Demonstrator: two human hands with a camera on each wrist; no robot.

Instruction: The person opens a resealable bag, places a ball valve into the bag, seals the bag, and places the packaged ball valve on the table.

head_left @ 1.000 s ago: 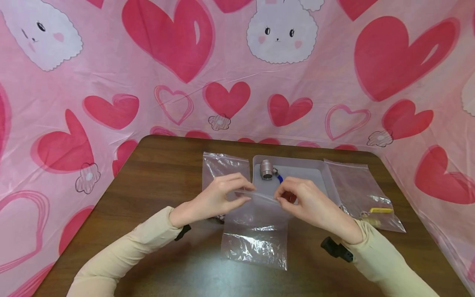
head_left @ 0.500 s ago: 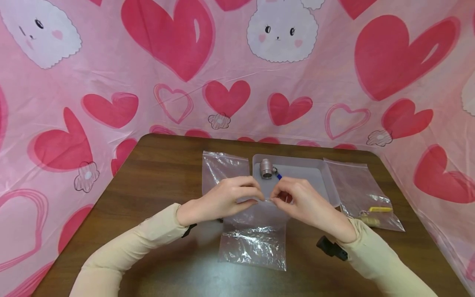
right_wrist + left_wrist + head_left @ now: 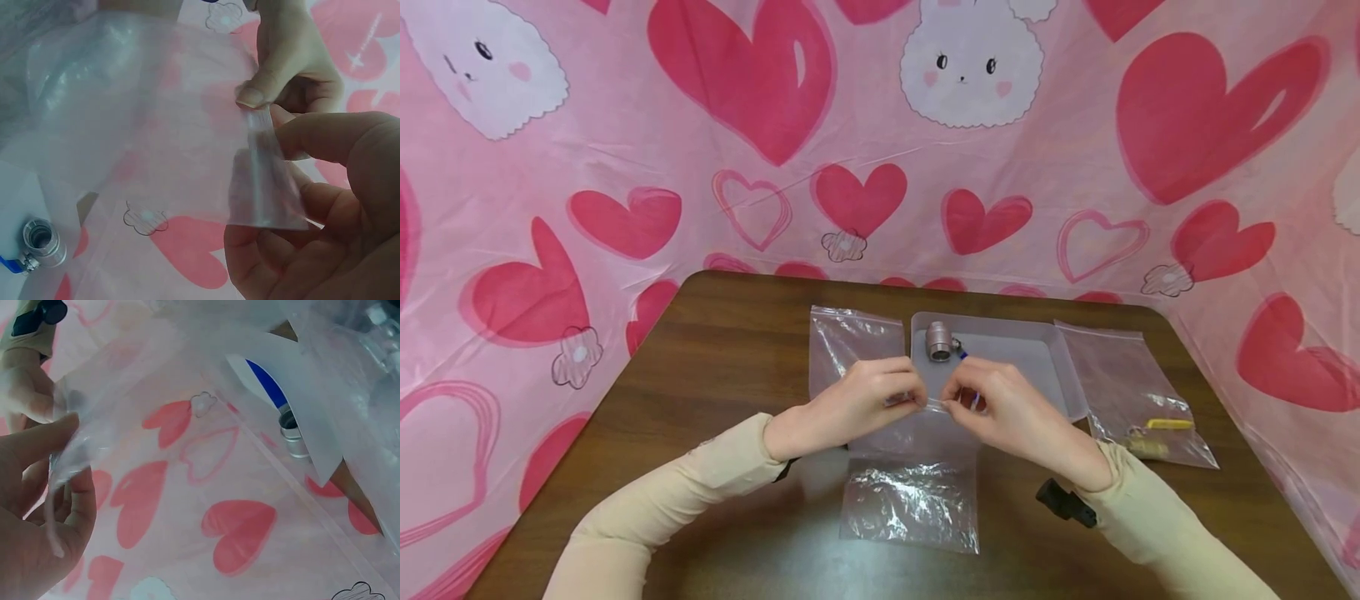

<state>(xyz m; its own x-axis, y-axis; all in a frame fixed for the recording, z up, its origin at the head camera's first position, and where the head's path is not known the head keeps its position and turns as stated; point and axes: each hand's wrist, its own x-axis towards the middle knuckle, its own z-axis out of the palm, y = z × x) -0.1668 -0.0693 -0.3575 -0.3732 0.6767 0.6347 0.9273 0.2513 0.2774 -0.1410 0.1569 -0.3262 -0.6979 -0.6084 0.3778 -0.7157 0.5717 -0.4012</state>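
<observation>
A clear zip-lock bag (image 3: 913, 508) hangs toward me from both hands. My left hand (image 3: 865, 398) pinches its top edge between thumb and fingers. Close beside it, my right hand (image 3: 1003, 408) pinches the same edge. In the right wrist view the zip strip (image 3: 256, 169) runs between the fingertips of the two hands. The left wrist view shows the bag's edge lying across my left fingers (image 3: 78, 506). Behind the hands, a metal ball valve (image 3: 938, 342) with a blue handle sits in a translucent tray (image 3: 1030, 327); the right hand covers part of the handle.
A second clear zip-lock bag (image 3: 842, 337) lies left of the tray, its lower part hidden by my left hand and the held bag. Right of the tray lies another zip-lock bag (image 3: 1112, 367) holding a brass-coloured piece with a yellow handle (image 3: 1169, 424). Everything is on a brown wooden table (image 3: 722, 367).
My hands have come closer together along the bag's top edge, the left moving right and the right slightly left. Both still pinch the bag.
</observation>
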